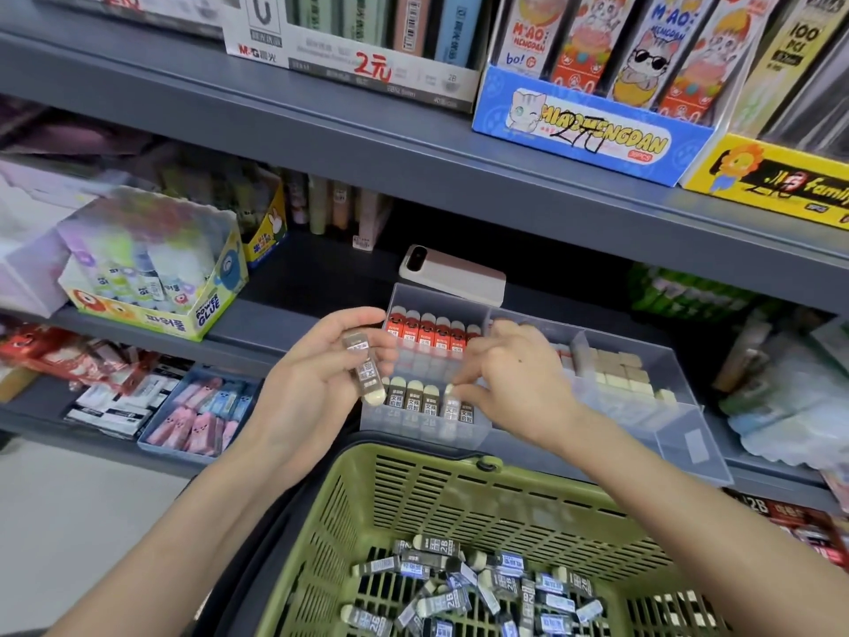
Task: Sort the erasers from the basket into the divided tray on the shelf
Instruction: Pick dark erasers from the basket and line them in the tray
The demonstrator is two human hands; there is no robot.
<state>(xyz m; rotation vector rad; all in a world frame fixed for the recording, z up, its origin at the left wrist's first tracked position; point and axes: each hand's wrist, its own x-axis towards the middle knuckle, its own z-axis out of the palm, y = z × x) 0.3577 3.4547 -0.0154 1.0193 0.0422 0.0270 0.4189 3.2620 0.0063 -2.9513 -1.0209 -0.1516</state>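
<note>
A clear divided tray [680, 434] sits on the middle shelf. Its back left compartment holds a row of red-sleeved erasers [427, 333]; the front left compartment holds brown-sleeved erasers [416, 397]; a right compartment holds cream erasers [620, 374]. My left hand [317, 383] grips a brown-sleeved eraser [365, 370] just left of the tray. My right hand [514, 383] pinches another brown-sleeved eraser [452, 404] standing in the front left compartment. Below, a green basket [441, 494] holds several loose black and blue-sleeved erasers [482, 586].
A white and pink phone [452, 273] lies on the shelf behind the tray. A glue-stick box [156, 268] stands at the left. A blue tray of pink and blue erasers [202, 416] sits on the lower shelf. Boxes of stationery line the top shelf [592, 131].
</note>
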